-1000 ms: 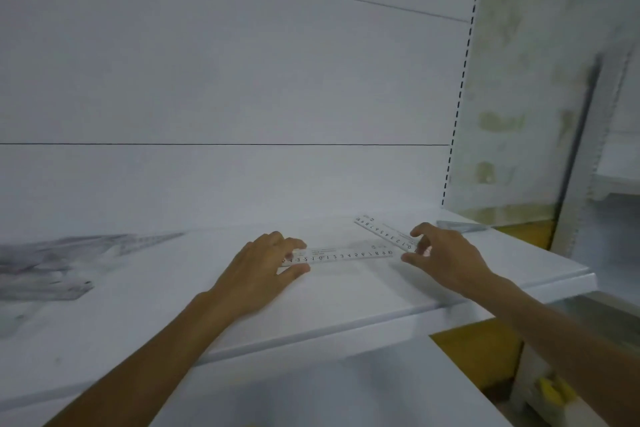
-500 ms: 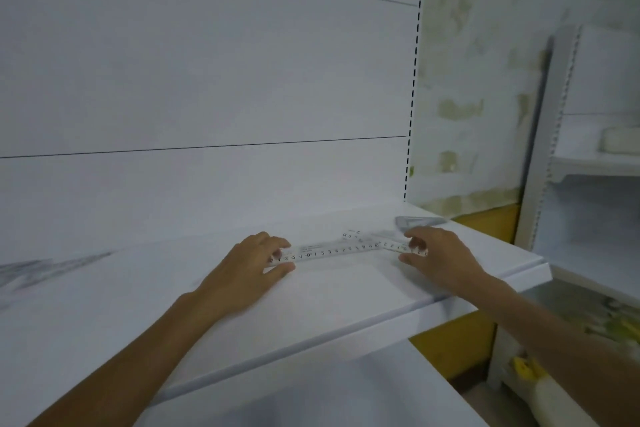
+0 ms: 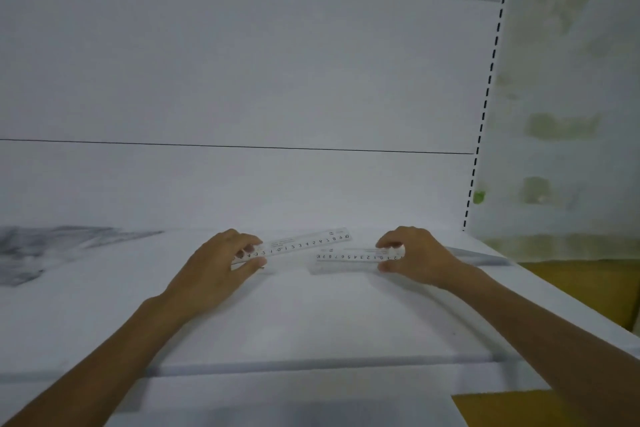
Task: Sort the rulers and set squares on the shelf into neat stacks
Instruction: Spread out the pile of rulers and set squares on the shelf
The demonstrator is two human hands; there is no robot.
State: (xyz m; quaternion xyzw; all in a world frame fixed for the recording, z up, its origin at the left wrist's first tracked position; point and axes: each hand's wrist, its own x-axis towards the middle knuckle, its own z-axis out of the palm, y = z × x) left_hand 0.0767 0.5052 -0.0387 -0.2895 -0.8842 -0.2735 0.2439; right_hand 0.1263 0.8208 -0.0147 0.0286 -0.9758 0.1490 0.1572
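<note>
A: Where are the rulers?
B: Side by side, on the shelf [image 3: 311,322] or just above it; I can't tell which.
A: Hands?
B: Left hand [image 3: 214,270] pinches the left ruler [image 3: 304,241], right hand [image 3: 419,256] pinches the right ruler [image 3: 349,257] (both clear plastic).

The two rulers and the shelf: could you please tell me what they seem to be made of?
The left ruler and right ruler look like clear, glossy plastic: the shelf shows through behind black printed numbers. The shelf looks like smooth white painted metal with a soft sheen, though laminate is possible.
</note>
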